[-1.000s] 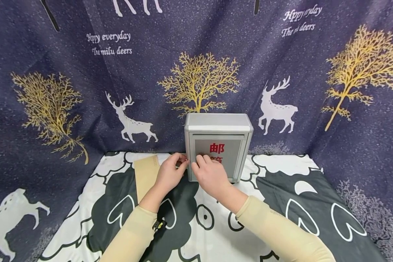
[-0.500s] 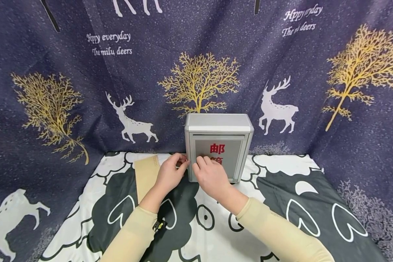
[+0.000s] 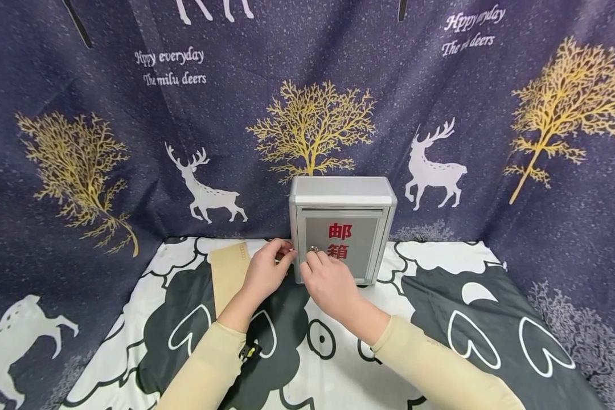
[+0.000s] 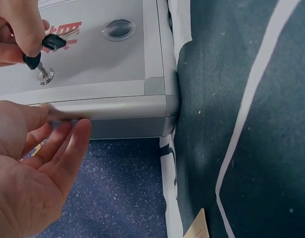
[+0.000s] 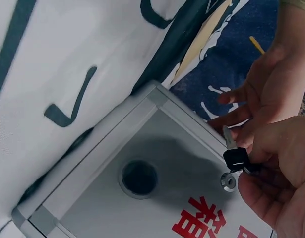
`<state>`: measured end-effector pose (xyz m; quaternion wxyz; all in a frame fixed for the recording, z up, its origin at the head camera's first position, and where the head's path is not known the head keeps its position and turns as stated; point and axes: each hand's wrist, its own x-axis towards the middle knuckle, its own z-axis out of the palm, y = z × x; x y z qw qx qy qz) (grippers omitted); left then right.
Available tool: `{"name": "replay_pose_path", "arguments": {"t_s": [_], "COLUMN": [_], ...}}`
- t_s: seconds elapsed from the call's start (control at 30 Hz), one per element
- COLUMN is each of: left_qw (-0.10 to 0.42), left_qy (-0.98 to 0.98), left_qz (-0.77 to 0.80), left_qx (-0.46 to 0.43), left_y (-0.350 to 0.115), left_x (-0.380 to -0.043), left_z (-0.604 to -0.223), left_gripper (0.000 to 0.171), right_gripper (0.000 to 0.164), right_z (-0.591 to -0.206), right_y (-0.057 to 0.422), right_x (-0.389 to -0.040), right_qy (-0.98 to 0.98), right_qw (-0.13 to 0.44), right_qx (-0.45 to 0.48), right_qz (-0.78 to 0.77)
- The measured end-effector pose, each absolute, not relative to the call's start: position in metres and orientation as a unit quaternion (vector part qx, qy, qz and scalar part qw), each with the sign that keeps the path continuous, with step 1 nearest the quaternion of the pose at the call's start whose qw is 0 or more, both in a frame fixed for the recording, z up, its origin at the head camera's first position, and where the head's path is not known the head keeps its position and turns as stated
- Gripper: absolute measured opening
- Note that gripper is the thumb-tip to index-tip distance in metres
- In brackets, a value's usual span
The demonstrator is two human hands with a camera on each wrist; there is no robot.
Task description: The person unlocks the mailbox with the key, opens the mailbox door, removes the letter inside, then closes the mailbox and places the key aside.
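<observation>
A silver metal mailbox [image 3: 343,191] with red characters stands upright against the back cloth. My right hand [image 3: 330,283] pinches a black-headed key [image 4: 33,60] between thumb and fingers in front of its door. The key's metal shaft points at the round lock [image 4: 45,77], its tip right at the keyhole. A second black-headed key [image 5: 235,157] hangs beside it, its blade sticking out. My left hand [image 3: 267,267] touches the mailbox's left edge, thumb and fingertips against the frame, fingers loosely bent. The palm of the right hand hides part of the door.
A tan envelope [image 3: 228,273] lies on the black-and-white patterned cloth [image 3: 333,381], left of the mailbox and partly behind my left forearm. A dark blue curtain [image 3: 215,125] with deer and trees hangs close behind. A round window [image 4: 119,29] sits low in the mailbox door.
My right hand has dipped slightly, so the keys and the whole lower red character now show above its fingers. My left hand keeps its place at the mailbox edge.
</observation>
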<state>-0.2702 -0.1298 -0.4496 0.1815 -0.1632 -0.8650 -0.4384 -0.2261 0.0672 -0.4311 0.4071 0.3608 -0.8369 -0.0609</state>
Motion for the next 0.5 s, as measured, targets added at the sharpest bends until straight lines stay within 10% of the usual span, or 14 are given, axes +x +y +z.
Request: {"name": "replay_pose_path", "arguments": {"t_s": [0.33, 0.5], "left_qw": [0.178, 0.174], "left_qy": [-0.867, -0.87], "left_qz": [-0.436, -0.433], "left_qx": [-0.163, -0.159], "left_y": [-0.13, -0.13], "left_x": [-0.271, -0.271], "left_z": [-0.45, -0.45], "left_gripper": [0.012, 0.013], "right_gripper": [0.027, 0.018], "right_z": [-0.439, -0.442], "right_y": [0.076, 0.08], "right_x": [-0.217, -0.214], "right_qy": [-0.861, -0.895], "right_qw": [0.343, 0.218], "right_qx": [0.348, 0.298], "right_qz": [0.144, 0.251]}}
